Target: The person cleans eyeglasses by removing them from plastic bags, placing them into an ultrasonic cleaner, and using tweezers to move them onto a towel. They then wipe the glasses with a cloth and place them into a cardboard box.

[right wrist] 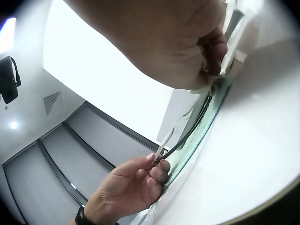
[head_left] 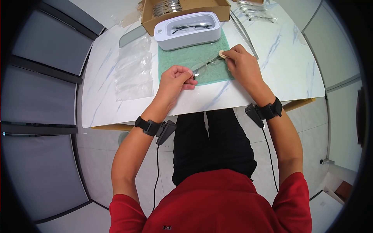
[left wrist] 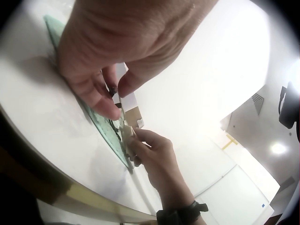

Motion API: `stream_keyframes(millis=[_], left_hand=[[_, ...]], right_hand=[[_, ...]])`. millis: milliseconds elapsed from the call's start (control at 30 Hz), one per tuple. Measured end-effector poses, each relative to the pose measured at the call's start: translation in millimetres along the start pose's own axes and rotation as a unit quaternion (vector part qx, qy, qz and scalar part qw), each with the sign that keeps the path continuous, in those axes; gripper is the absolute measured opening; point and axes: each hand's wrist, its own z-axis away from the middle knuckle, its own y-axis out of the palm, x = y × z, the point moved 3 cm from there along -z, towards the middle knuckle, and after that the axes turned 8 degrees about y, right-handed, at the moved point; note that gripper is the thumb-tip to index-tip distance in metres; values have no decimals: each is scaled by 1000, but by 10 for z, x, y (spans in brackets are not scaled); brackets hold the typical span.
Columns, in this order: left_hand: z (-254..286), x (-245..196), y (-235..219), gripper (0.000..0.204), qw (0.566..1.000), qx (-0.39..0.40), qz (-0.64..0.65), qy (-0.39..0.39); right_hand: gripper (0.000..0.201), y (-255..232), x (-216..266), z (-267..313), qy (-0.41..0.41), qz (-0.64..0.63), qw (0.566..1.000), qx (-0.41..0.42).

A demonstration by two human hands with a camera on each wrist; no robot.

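Note:
A pair of eyeglasses [head_left: 210, 63] with dark, thin parts and clear areas stretches between both hands over the green cloth [head_left: 176, 61]. My left hand [head_left: 175, 82] pinches its near left end between thumb and fingers, where a black tip shows. At the other end my right hand [head_left: 243, 64] pinches a small cream-coloured pad [head_left: 222, 54] against the eyeglasses. The left wrist view shows the pad [left wrist: 127, 133] between the right fingers; in the right wrist view a dark bar [right wrist: 187, 133] runs from the left hand [right wrist: 133, 180] up to the right hand, which hides its far end.
Behind the cloth stands a white cleaner tub [head_left: 188, 42] with another pair of eyeglasses [head_left: 192, 27] in it. A cardboard box [head_left: 211, 9] holds several shiny items. Clear plastic bags [head_left: 134, 73] lie left, with a grey lid [head_left: 132, 36]; wrapped items [head_left: 258, 11] lie back right.

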Motion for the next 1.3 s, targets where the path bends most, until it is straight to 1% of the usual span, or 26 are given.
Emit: stream_keyframes(millis=[67,167,300,400,500,600,700,1000,1100,1200,1300], left_hand=[[4,-7,4,17,1000,1,-2,-1],[11,-12,23,18,1000,2,-2,-2],[12,-6,9,17,1000,5,8,-6],[15,13,7,17,1000,7,9,-4],[20,40,-19,17,1000,8,8,1],[36,39,-20,17,1000,6,7,4],[44,22,-6,16,1000,4,4,3],[93,38,-42,15,996,4,84,-11],[112,49,-31,14,996,9,92,-7],[137,75,-13,13,995,15,98,-4],[148,91,-1,13,995,18,100,-3]], right_hand=[[16,17,99,22,-27,-30,999,-1],[17,56,323,94,-59,-79,995,19],[19,50,515,128,-87,-129,988,25],[23,77,523,168,-106,-93,989,51],[19,60,360,92,-77,-69,994,18],[17,11,180,16,-36,-14,999,4],[16,-25,65,-16,-4,-6,1000,-13],[22,-122,175,28,41,-201,978,-19],[23,-111,211,28,14,-189,982,-14],[24,-76,203,33,11,-176,984,3],[23,-44,251,92,-27,-160,987,6]])
